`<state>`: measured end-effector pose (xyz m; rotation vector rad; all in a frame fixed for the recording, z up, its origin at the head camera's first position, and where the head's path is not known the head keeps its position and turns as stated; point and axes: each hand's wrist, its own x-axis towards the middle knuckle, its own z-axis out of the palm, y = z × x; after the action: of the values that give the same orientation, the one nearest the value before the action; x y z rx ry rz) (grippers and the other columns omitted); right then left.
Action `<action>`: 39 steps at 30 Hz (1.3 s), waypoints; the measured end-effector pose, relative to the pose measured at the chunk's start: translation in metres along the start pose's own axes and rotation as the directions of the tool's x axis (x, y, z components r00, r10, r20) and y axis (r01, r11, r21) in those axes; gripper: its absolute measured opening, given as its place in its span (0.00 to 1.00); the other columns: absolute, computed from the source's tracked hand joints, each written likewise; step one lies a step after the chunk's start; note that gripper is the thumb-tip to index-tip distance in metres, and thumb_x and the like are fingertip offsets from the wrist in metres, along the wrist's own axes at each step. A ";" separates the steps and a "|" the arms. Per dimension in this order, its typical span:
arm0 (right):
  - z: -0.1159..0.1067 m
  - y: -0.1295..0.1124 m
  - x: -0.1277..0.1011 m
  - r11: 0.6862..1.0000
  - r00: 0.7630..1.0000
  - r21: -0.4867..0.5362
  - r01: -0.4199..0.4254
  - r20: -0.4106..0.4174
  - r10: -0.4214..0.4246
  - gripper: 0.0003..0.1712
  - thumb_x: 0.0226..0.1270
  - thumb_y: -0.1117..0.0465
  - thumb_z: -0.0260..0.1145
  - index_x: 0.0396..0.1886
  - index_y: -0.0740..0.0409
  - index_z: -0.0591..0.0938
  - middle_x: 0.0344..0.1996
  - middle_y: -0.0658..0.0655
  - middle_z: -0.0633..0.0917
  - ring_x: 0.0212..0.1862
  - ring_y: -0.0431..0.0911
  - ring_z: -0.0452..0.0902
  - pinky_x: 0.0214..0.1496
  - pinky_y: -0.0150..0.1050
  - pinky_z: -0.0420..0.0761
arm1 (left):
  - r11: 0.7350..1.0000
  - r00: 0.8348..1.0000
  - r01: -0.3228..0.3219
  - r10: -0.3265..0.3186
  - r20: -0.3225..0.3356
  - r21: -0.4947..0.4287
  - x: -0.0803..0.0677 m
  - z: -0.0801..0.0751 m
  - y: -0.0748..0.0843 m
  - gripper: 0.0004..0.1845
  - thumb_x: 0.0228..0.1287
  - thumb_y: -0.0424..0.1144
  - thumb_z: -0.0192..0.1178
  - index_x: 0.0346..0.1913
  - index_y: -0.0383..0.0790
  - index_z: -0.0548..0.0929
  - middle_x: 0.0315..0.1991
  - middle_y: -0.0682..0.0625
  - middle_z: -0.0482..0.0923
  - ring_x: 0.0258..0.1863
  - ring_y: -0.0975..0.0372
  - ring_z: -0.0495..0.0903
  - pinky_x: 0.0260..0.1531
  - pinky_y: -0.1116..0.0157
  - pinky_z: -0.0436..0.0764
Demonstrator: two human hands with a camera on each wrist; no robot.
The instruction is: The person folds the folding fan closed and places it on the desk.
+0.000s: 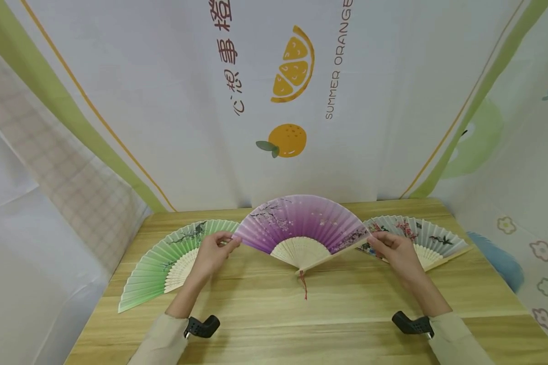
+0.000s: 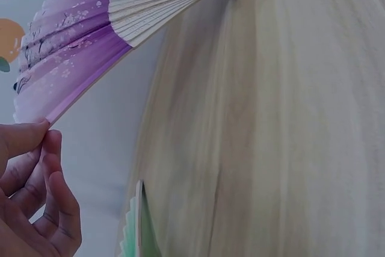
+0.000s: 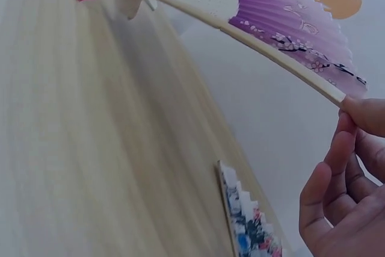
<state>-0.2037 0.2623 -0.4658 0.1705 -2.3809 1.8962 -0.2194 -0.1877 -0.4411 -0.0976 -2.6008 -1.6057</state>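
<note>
**Both grips pinch the outer ends of the open purple fan**

Pinched at each end, the purple fan (image 1: 301, 223) hangs spread wide between the two hands, above the middle of the counter (image 1: 310, 309). The left hand (image 1: 212, 251) grips the fan's left outer tip between thumb and fingers; the right hand (image 1: 392, 248) does the same at the tip of the right guard stick, as the right wrist view shows. The fan's long axis runs left to right, from one grip straight across to the other, with the pivot and its red tassel (image 1: 304, 286) pointing down toward the person, midway between the hands. Neither hand is nearer the pivot.

A green fan (image 1: 164, 261) lies open on the counter just behind and beside the left hand, and a white flowered fan (image 1: 426, 238) lies open behind the right hand. Bare counter shows in front, between the forearms; the backdrop cloth (image 1: 164, 101) stands close behind the fans.
</note>
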 end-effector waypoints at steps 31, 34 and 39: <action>0.017 -0.032 0.026 0.997 0.997 0.036 0.069 -0.038 -0.068 0.21 0.75 0.57 0.67 0.48 0.76 0.82 0.30 0.55 0.82 0.32 0.43 0.73 0.36 0.33 0.79 | 0.994 0.995 -0.094 0.092 -0.034 -0.048 0.018 0.006 0.033 0.09 0.68 0.35 0.68 0.44 0.30 0.88 0.36 0.43 0.87 0.28 0.62 0.85 0.25 0.70 0.77; 0.018 -0.035 0.028 0.997 0.997 0.043 0.063 -0.040 -0.062 0.21 0.75 0.58 0.67 0.50 0.76 0.82 0.34 0.56 0.85 0.34 0.42 0.77 0.39 0.33 0.81 | 0.994 0.995 -0.095 0.094 -0.033 -0.048 0.019 0.007 0.036 0.09 0.68 0.35 0.68 0.43 0.31 0.88 0.36 0.43 0.87 0.28 0.62 0.85 0.25 0.68 0.80; 0.019 -0.037 0.031 0.998 0.998 0.041 0.057 -0.039 -0.056 0.21 0.75 0.58 0.67 0.51 0.75 0.82 0.32 0.49 0.84 0.35 0.43 0.77 0.38 0.32 0.81 | 0.994 0.994 -0.105 0.104 -0.029 -0.038 0.020 0.007 0.039 0.10 0.69 0.36 0.68 0.43 0.31 0.88 0.36 0.42 0.87 0.28 0.62 0.85 0.27 0.64 0.82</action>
<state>-0.2289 0.2343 -0.4299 0.2013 -2.2885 1.9076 -0.2353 -0.1638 -0.4079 -0.2099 -2.5002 -1.6110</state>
